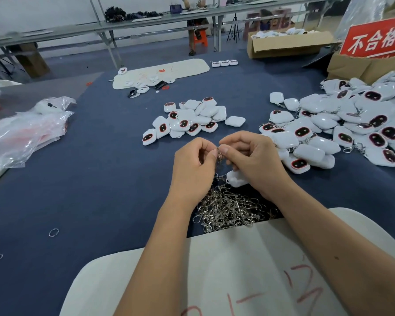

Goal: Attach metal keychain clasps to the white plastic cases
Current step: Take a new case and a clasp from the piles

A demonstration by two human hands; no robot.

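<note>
- Head view shows my left hand (193, 164) and my right hand (252, 159) raised together over the blue table (100, 179), fingertips almost touching.
- Both hands pinch one metal clasp (219, 155) between thumb and forefinger; it is small and partly hidden by the fingers.
- One white case (236, 179) sits low under my right palm; I cannot tell if the palm holds it or if it lies on the table.
- I judge the step is opening the ring of the clasp, so I should hold it firm with the left hand and let the right one turn it slowly.
- The pile of clasps (228, 210) lies just below; I should lift clear so nothing tangles.
- Cases without clasps (187, 120) wait ahead; the finished pile (342, 126) is at the right.
</note>
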